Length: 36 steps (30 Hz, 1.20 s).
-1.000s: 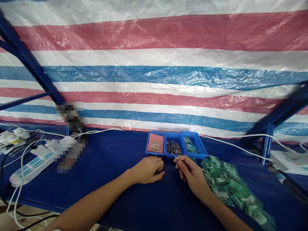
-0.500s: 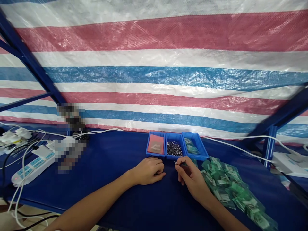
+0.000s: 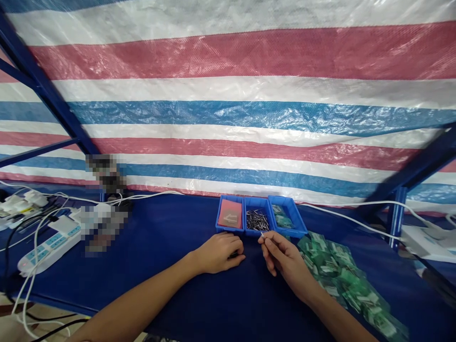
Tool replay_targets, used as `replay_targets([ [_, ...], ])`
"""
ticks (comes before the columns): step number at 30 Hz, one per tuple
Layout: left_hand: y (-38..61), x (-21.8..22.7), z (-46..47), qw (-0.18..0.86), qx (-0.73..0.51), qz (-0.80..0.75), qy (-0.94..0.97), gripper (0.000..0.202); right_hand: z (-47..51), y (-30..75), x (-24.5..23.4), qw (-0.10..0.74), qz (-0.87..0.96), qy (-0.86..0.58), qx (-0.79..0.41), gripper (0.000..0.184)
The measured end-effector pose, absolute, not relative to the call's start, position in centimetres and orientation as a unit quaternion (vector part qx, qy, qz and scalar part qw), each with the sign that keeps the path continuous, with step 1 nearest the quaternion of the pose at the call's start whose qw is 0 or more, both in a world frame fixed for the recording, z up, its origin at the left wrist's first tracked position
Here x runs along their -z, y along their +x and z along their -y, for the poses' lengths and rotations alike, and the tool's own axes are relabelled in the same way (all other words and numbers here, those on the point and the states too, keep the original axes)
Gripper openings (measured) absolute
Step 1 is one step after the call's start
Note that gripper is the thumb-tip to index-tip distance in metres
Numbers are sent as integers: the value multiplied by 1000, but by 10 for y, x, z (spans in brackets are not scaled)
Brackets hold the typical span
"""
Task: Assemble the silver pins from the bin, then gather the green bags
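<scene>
My left hand (image 3: 219,252) rests on the blue table cloth (image 3: 171,247) with its fingers curled over a small dark object I cannot make out. My right hand (image 3: 283,259) is just to its right, thumb and forefinger pinching a thin metal pin (image 3: 262,234) at the front edge of the middle blue bin (image 3: 257,220), which holds several metal pins. The left bin (image 3: 230,216) holds a reddish pad. The right bin (image 3: 285,216) holds green packets.
A spread of green packets (image 3: 342,275) lies to the right of my right hand. A white power strip (image 3: 46,244) and white cables (image 3: 35,209) sit at the far left. Blue frame posts (image 3: 397,213) stand at the right, and a striped tarp (image 3: 228,104) hangs behind.
My right hand has shifted slightly up toward the middle bin, still pinching the pin. My left hand has stayed in place.
</scene>
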<state>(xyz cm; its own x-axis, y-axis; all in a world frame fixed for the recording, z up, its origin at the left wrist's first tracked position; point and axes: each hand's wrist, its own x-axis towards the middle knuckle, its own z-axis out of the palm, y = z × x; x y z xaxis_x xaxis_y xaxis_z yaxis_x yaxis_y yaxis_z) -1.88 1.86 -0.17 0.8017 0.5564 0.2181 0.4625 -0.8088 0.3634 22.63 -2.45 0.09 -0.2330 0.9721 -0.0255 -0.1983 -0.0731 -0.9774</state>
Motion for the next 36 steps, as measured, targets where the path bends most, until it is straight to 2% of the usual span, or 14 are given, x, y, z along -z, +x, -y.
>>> replay_targets([
  [7, -19, 2, -20, 152, -159, -267, 938, 17, 26, 221, -5, 505, 499, -412, -571, 37],
  [17, -18, -1, -19, 149, -159, -270, 938, 19, 25, 224, -8, 474, 528, -455, -538, 36],
  [27, -19, -1, -20, 149, -157, -268, 939, 18, 22, 227, -15, 508, 392, -394, -658, 38],
  [36, -19, -1, -20, 163, -161, -258, 939, 21, 24, 223, -12, 509, 435, -412, -618, 36],
])
